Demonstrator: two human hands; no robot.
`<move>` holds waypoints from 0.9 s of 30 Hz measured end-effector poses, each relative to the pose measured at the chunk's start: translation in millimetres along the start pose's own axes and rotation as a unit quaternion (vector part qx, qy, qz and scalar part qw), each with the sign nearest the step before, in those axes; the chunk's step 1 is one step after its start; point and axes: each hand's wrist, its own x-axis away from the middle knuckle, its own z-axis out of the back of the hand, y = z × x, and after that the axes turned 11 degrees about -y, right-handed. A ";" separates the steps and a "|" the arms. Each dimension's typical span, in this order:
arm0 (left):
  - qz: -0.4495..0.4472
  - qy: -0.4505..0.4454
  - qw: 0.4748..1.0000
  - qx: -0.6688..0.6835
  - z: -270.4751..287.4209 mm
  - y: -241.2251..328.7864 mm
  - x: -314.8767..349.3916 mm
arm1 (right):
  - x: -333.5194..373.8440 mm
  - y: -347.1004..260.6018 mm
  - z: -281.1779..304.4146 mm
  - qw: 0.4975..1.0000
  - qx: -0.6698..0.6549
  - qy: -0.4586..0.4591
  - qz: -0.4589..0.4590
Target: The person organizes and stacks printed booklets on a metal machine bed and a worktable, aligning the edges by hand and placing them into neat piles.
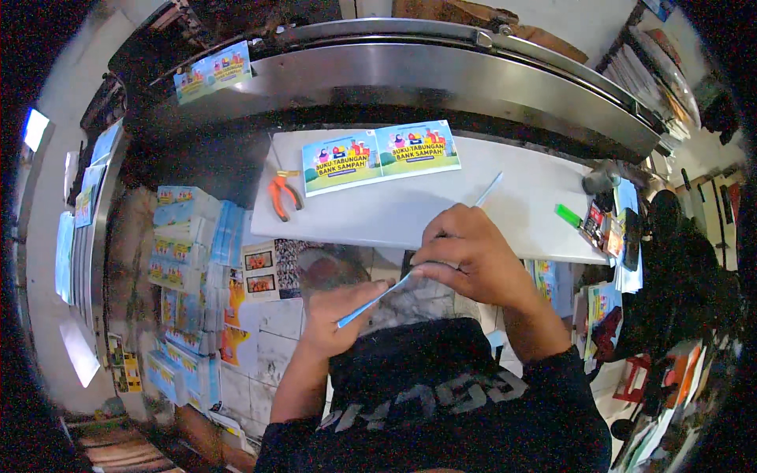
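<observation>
- Currently we hold a thin blue-and-white printed piece (365,306) with both hands, above our lap and just on our side of the white tabletop (363,219).
- Our left hand (341,309) is closed on the lower end of the piece, its thumb lying along it; the fingers behind are partly hidden.
- Our right hand (467,256) pinches the piece farther up between thumb and bent fingers, and the far end sticks out beyond the knuckles, over the tabletop.
- Our two hands are close together, fingertips near each other along the piece, which we see almost edge-on and slanting up to the right; we cannot tell how many layers it has.
- Before us on the tabletop we see two colourful printed covers (347,168) side by side, edges meeting.
- Just left of them lie orange-handled pliers (279,187), handles toward us.
- Near the right end of the tabletop we see a bright green object (568,215) and a dark round container (602,181).
- Past the tabletop runs a long metal panel (371,67), with a printed sheet (213,72) at its left.
- To our left, below the tabletop's height, stand stacks of printed pieces (185,229).
</observation>
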 end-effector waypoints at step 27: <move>0.213 -0.167 0.904 0.330 16.0 -36.5 13.7 | 51.0 10.2 -63.5 0.948 -0.282 -0.137 0.063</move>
